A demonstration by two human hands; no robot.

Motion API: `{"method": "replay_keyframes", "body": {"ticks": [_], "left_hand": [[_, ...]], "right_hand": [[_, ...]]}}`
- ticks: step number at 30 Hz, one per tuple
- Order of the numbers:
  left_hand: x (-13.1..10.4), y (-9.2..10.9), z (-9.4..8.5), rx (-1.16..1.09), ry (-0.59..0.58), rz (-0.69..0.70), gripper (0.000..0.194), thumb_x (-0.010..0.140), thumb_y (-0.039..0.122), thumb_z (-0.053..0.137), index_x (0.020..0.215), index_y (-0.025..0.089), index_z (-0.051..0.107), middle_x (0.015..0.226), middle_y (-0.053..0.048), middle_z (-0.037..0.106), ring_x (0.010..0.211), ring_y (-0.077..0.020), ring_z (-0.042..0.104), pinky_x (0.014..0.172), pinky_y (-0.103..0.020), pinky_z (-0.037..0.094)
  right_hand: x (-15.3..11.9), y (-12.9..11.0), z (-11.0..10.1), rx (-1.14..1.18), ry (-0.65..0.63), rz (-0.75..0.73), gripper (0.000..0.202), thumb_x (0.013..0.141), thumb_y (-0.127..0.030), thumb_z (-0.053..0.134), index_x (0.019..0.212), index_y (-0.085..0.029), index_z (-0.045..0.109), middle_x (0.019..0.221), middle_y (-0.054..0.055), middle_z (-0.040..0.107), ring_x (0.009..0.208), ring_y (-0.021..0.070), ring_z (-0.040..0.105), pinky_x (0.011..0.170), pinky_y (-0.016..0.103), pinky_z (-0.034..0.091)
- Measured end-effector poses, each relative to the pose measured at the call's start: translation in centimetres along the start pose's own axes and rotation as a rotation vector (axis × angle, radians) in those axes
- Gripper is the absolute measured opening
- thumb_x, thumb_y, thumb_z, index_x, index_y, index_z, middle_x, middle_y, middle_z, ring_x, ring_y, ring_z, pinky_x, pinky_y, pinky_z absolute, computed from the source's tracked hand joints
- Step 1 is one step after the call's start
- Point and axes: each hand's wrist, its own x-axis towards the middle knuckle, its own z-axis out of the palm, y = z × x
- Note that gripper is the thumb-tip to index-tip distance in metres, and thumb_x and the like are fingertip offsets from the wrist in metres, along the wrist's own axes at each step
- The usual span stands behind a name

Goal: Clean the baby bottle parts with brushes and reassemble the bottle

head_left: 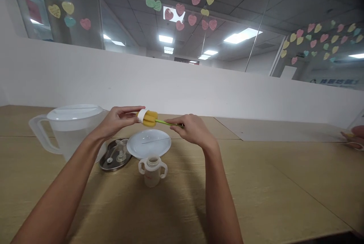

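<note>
Head view: a yellow sponge brush [149,118] is held level above the white plate [148,143]. The left hand [119,120] pinches its white tip; the right hand [191,128] pinches its green handle. Nearer than the plate stands an open baby bottle [152,171]. The brush seems readied; it next needs lowering squarely into the bottle's mouth.

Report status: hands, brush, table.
Left hand pinching sponge brush head; right hand gripping its green handle. Open baby bottle below, beside plate. Nothing blocking.
</note>
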Motion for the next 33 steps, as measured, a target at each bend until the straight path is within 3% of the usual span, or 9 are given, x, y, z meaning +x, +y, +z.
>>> {"method": "replay_keyframes", "body": {"ticks": [5, 11, 18, 25, 33], "left_hand": [[-0.2, 0.2, -0.1, 0.038, -0.052, 0.042, 0.044, 0.064, 0.031, 0.072, 0.106, 0.021, 0.067, 0.114, -0.006, 0.065, 0.108, -0.0272, 0.058, 0.097, -0.039, 0.045], [-0.6, 0.9, 0.0, 0.097, -0.045, 0.035, 0.044, 0.059, 0.032, 0.075, 0.102, 0.022, 0.069, 0.119, -0.006, 0.062, 0.105, -0.0264, 0.059, 0.099, -0.039, 0.044], [-1.0, 1.6, -0.2, 0.113, -0.045, 0.041, 0.044, 0.055, 0.032, 0.077, 0.097, 0.021, 0.070, 0.117, -0.007, 0.063, 0.109, -0.0290, 0.056, 0.099, -0.040, 0.043], [-0.8, 1.7, -0.2, 0.180, -0.108, -0.008, 0.044, 0.054, 0.034, 0.076, 0.097, 0.025, 0.069, 0.112, -0.003, 0.066, 0.098, -0.0281, 0.061, 0.088, -0.035, 0.051], [-0.5, 1.4, -0.1, 0.223, -0.180, -0.046, 0.050, 0.057, 0.039, 0.074, 0.104, 0.025, 0.065, 0.108, -0.006, 0.066, 0.095, -0.0256, 0.062, 0.079, -0.030, 0.053]], "right_hand": [[0.1, -0.2, 0.1, 0.087, -0.027, -0.044, 0.032, 0.085, -0.022, 0.047, 0.111, -0.022, 0.066, 0.104, 0.003, 0.070, 0.072, 0.0133, 0.059, 0.066, 0.025, 0.040], [0.6, -0.1, 0.5, 0.179, -0.150, -0.099, 0.035, 0.086, -0.020, 0.044, 0.114, -0.018, 0.064, 0.083, 0.004, 0.069, 0.069, 0.0134, 0.054, 0.064, 0.025, 0.038], [0.9, 0.4, 0.7, 0.420, -0.263, -0.119, 0.038, 0.086, -0.018, 0.041, 0.118, -0.016, 0.061, 0.073, 0.000, 0.059, 0.058, 0.0079, 0.037, 0.055, 0.022, 0.030], [0.9, 0.1, 0.7, 0.301, -0.204, -0.113, 0.034, 0.085, -0.021, 0.046, 0.112, -0.017, 0.066, 0.071, 0.000, 0.062, 0.057, 0.0074, 0.035, 0.055, 0.022, 0.028], [0.5, 0.4, 0.3, 0.215, -0.141, -0.106, 0.031, 0.084, -0.024, 0.051, 0.112, -0.022, 0.066, 0.084, 0.003, 0.069, 0.066, 0.0096, 0.046, 0.060, 0.022, 0.032]]}}
